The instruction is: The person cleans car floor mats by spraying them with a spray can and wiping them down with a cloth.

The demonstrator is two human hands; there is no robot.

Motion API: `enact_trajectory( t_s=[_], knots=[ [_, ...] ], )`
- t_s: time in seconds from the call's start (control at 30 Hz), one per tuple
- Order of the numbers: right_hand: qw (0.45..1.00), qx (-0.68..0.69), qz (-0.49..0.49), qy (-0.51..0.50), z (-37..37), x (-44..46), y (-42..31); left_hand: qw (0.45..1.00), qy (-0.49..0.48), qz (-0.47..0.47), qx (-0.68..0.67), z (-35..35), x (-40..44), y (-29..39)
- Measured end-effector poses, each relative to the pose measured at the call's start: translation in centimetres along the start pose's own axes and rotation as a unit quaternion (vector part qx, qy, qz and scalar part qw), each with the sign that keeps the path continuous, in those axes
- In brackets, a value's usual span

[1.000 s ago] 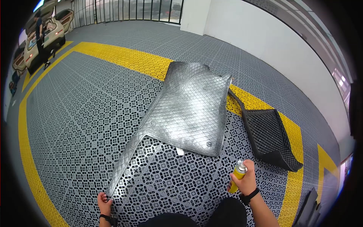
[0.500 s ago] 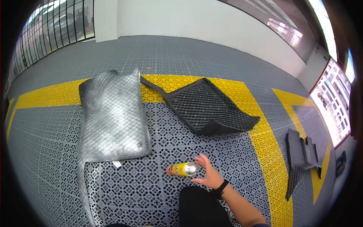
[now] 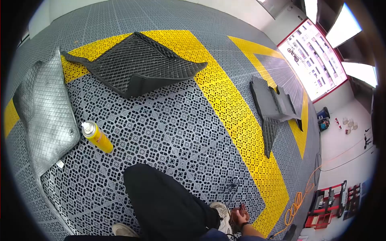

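Note:
My right hand is low in the view, beside a light shoe, with a dark band at the wrist. Its fingers are curled against a small brownish thing that I cannot make out. A clear or dark tangled item lies on the floor just above the hand. Well to the left, a yellow spray can with a silver top and white nozzle appears to stand upright, untouched. Next to it lies a silvery quilted car mat. My left hand is out of view.
A black quilted mat with a folded edge lies ahead. Another dark moulded mat rests beyond the yellow floor strip. An orange hose coils at the right, near a red tool rack. My dark-trousered knee juts forward.
The view has turned right, so mats and can sit farther left. My right hand, open beside the spray can before, is now away from it, low by the shoe with curled fingers.

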State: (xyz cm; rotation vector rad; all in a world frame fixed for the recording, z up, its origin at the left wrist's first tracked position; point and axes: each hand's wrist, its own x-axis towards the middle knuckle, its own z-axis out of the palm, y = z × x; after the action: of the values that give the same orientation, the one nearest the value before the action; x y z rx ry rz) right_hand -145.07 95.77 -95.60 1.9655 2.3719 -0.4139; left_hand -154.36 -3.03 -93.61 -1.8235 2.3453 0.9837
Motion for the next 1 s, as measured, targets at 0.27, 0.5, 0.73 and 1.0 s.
enact_trajectory(
  t_s=[0.27,0.5,0.73,1.0],
  knots=[
    [0.971,0.008,-0.215,-0.108,-2.1,0.4,-22.5,0.998,-0.007,-0.024,-0.061,-3.4,5.2,-10.2],
    [0.817,0.16,-0.465,-0.302,-8.2,-5.6,-50.9,0.97,0.134,-0.057,-0.196,-4.5,2.9,-3.4],
    [0.528,0.026,-0.503,-0.684,-11.9,-31.3,-62.0,0.968,0.191,0.067,-0.15,-1.0,0.5,-4.4],
    [0.386,-0.069,-0.733,-0.556,1.7,-62.7,-64.3,0.957,0.24,0.158,-0.038,-3.4,1.9,-5.0]
  ],
)
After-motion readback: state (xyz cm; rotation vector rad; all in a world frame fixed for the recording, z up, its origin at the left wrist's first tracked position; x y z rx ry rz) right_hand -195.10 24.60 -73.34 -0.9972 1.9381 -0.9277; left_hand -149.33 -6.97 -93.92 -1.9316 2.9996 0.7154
